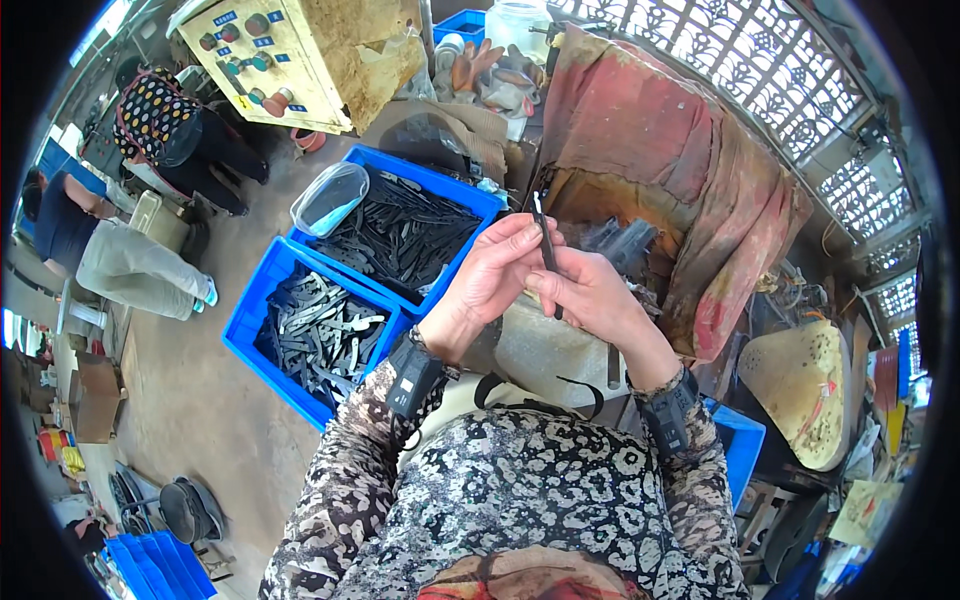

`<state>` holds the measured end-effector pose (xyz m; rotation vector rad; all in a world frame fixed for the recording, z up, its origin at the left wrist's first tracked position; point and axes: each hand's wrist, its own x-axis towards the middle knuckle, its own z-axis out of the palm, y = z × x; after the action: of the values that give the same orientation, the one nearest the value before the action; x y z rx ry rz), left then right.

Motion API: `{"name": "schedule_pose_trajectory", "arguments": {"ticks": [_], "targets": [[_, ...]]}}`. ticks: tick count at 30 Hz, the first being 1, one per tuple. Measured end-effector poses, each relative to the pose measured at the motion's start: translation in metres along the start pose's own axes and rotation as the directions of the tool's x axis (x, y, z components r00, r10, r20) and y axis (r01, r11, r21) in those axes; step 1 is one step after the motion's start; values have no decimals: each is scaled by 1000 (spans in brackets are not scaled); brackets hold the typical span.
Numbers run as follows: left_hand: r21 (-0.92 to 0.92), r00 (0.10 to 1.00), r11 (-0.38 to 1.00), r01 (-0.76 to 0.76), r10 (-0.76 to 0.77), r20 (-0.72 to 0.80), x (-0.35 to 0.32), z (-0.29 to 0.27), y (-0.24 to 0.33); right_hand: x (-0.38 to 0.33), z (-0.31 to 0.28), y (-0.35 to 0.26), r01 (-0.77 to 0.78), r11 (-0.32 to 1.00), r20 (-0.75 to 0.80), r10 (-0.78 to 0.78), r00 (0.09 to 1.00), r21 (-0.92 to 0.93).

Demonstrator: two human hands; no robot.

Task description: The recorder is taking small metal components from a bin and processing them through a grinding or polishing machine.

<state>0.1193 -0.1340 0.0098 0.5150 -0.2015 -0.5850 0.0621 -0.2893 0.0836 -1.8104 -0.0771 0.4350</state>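
Both hands meet in front of my chest around one narrow, dark metal piece, held nearly upright with a bright spot near its top end. My left hand pinches its upper part between thumb and fingers. My right hand grips it lower down, and its dark lower end shows below the fingers. To the left of my hands, a blue bin holds many flat, dark strips of similar colour. A nearer blue bin holds greyer, shinier strips.
A clear plastic tub rests on the far bin's corner. Ahead stands a machine draped in stained red cloth. A control box with knobs is at the upper left, gloves beyond. Two people bend over at the left. A worn padded seat stands right.
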Motion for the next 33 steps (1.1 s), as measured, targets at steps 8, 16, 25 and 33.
{"name": "schedule_pose_trajectory", "arguments": {"ticks": [8,16,25,33], "targets": [[-3,1000,1000,13,-13,14,-1,0,1,3,4,3,15,988,-89,-29,996,-155],[103,999,995,-6,2,36,-3,6,3,13,6,17,223,750,-194,-424,884,-623],[109,996,994,-22,12,94,-3,4,0,9,7,13,34,498,-224,-447,866,-866],[60,995,998,2,-8,96,-2,-1,-5,7,8,8,-50,346,-221,-475,852,-937]]}}
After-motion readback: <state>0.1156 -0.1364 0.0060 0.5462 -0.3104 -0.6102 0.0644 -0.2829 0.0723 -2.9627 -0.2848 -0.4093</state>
